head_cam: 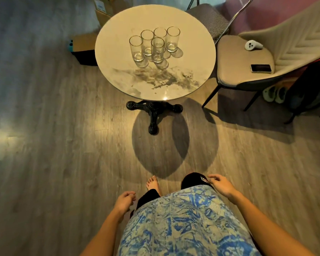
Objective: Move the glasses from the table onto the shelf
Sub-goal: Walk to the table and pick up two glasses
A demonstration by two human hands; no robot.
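Observation:
Several clear tall glasses (pixel 156 45) stand upright in a tight cluster on the round marble-topped table (pixel 122 76), toward its far half. The table rests on a black cast-iron pedestal foot (pixel 152 113). My left hand (pixel 125 201) hangs low at my side with fingers loosely curled and nothing in it. My right hand (pixel 220 184) is out beside my right knee, fingers spread, empty. Both hands are well short of the table. No shelf is in view.
A beige padded chair (pixel 248 71) stands right of the table, with a phone (pixel 261 68) and a white controller (pixel 253 45) on its seat. Cardboard boxes (pixel 85 45) lie behind the table on the left. Slippers (pixel 274 93) sit under the chair. Wooden floor stretches to the left.

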